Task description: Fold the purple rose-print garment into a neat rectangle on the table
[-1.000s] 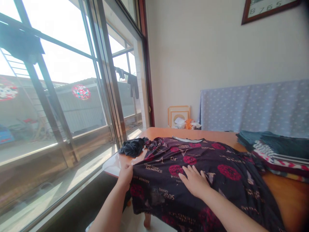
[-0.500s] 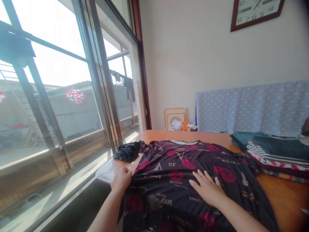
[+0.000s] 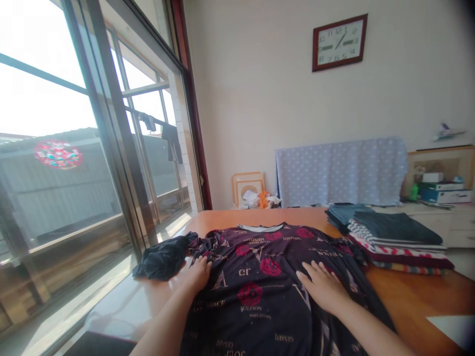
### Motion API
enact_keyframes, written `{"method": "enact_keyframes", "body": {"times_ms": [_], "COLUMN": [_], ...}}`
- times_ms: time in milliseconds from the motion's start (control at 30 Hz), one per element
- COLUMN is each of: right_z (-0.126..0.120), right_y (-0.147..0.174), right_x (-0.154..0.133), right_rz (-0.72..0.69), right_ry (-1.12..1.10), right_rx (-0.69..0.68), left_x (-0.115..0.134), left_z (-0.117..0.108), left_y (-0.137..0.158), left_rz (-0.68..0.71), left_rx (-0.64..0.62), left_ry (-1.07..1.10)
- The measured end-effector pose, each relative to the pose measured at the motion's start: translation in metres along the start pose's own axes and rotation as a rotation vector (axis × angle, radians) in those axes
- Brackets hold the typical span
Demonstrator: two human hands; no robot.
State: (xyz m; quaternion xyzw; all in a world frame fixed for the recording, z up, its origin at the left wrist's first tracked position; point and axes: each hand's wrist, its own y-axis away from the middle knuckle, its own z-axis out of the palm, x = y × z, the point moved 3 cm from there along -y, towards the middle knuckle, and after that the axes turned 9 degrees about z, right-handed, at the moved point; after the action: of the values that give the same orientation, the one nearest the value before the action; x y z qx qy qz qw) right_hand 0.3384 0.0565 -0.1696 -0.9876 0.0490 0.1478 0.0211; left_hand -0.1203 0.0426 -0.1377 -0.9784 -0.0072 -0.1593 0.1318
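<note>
A dark printed shirt (image 3: 256,269), with crimson round motifs and pale lettering, lies spread on the orange-brown table (image 3: 415,296), its neckline at the far side. At the shirt's left edge, just below the sleeve, my left hand (image 3: 200,274) has its fingers curled in on the fabric. My right hand (image 3: 324,289) rests palm down on the right half of the shirt, fingers spread. Some creases run through the cloth near it. Close to the left sleeve sits a crumpled dark garment (image 3: 163,257).
Folded clothes (image 3: 401,242) are stacked at the table's right rear. Behind the table hangs a pale blue dotted cloth (image 3: 341,173). A large window (image 3: 74,198) runs along the left. A white sheet (image 3: 451,329) lies at the right edge.
My left hand has slid up the shirt's left edge toward the sleeve. The right hand stays flat on the fabric, and the view has turned to the right.
</note>
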Motion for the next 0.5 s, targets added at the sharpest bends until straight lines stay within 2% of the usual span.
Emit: {"method": "enact_keyframes", "body": {"times_ms": [100,233,400,500], "right_z": [0.005,0.006,-0.002,-0.014], "right_y": [-0.004,-0.008,-0.009,-0.001], "right_x": [0.015,0.025,0.023,0.018], "right_rz": [0.036,0.046,0.050,0.016], "right_ry": [0.033,0.056,0.060,0.025], "right_rx": [0.009,0.029,0.012,-0.029], "left_x": [-0.015,-0.032,-0.034,-0.030], "left_z": [0.010,0.012,0.010,0.008], "left_y": [-0.020,-0.035,-0.036,-0.034], "left_rz": [-0.038,-0.054,0.012,-0.002], "left_rx": [-0.052,-0.084,-0.105,-0.110], "left_ry": [-0.065,-0.125,-0.208,-0.261]}}
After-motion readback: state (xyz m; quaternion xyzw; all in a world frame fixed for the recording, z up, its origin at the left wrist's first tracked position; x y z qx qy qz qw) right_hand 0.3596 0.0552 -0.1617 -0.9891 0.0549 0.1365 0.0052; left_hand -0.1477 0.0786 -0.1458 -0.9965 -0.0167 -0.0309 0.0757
